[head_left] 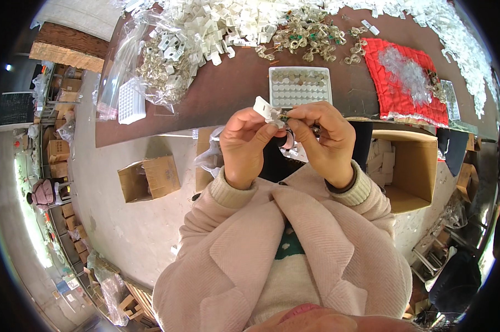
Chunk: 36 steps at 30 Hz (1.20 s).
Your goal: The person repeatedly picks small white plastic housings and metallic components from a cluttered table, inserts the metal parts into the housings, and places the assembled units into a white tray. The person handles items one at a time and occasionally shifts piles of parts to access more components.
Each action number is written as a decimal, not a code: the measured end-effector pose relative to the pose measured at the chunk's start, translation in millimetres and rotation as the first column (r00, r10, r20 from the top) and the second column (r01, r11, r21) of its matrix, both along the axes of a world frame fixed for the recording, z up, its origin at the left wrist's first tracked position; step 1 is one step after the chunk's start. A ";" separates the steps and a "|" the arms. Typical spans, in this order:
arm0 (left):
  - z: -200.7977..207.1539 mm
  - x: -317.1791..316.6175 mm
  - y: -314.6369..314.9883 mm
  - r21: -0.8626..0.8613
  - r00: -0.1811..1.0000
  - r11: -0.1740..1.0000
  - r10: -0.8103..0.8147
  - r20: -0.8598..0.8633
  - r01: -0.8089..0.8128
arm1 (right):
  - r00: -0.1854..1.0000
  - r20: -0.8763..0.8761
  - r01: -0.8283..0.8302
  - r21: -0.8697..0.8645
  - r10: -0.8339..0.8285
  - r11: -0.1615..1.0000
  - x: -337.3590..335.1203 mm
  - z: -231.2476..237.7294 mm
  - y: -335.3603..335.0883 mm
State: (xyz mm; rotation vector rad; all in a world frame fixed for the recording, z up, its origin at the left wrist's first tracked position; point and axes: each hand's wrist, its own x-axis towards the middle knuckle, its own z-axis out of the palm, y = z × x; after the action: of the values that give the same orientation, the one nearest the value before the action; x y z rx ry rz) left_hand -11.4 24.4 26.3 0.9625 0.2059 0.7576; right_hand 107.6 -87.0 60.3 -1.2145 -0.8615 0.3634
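Head view, and both my hands are up front, just short of the table edge. My left hand [242, 146] has thumb and fingers closed on a white plastic piece [262, 108], a flat face tilted up. My right hand [328, 138] is pinched tight right beside it, on a small part [284, 117] mostly hidden by my fingertips; whether the two are joined, I can't tell. So I judge this piece unfinished, mid-handling.

Below the edge to my right, a cardboard box [418, 193] holds pale pieces. Just past my hands sits a white tray [329, 88]: rows of round shapes, darker at the far end, paler nearer me; perhaps only partly filled, too small to be sure. Off left, a stack of white trays [131, 102]; off right, clear bits [407, 74] on red cloth [376, 61].

Farther out, a tangle of clear-and-green parts [311, 41], then the big heap of white pieces [233, 25]: plenty left, by my reckoning.
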 end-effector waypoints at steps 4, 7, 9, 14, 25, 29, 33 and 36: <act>0.7 -0.1 -4.4 0.030 0.997 0.998 0.060 0.045 -0.062 | 0.995 0.095 0.043 -0.014 -0.042 0.999 -5.5 3.1 2.2; 1.3 0.6 -5.1 0.087 0.994 0.994 0.063 0.093 -0.071 | 0.993 0.115 0.036 -0.043 -0.031 0.998 -5.7 3.6 0.6; 0.9 0.1 -4.3 0.131 0.991 0.988 0.072 0.109 -0.086 | 0.999 0.033 -0.022 -0.069 0.025 0.997 -4.1 3.2 -1.6; -1.7 -3.7 -3.1 0.122 0.986 0.988 0.076 0.150 -0.095 | 0.958 -0.192 -0.229 -0.063 0.213 0.971 -1.5 1.0 -5.1; -6.9 5.4 -13.6 0.275 0.966 0.933 0.190 0.175 -0.234 | 0.993 -0.103 -0.063 -0.117 0.051 0.991 -13.6 1.7 2.4; -8.5 5.0 -10.6 0.345 0.967 0.910 0.177 0.185 -0.232 | 0.994 0.047 -0.089 -0.139 0.096 0.986 -5.7 9.4 -1.6; -11.0 -0.2 -3.8 0.255 0.973 0.955 0.101 0.205 -0.153 | 0.938 -0.292 -0.232 -0.130 0.187 0.964 4.2 11.4 2.9; -13.8 -3.3 -3.3 0.002 0.977 0.999 0.051 0.209 -0.052 | 0.789 -0.531 -0.389 -0.045 0.308 0.920 9.3 4.9 7.0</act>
State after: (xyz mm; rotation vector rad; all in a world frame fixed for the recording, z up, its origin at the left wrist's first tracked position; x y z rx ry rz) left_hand -14.7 21.1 12.5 0.8808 0.0447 0.9016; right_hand 116.9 -80.0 65.1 -1.0134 -0.5869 1.0303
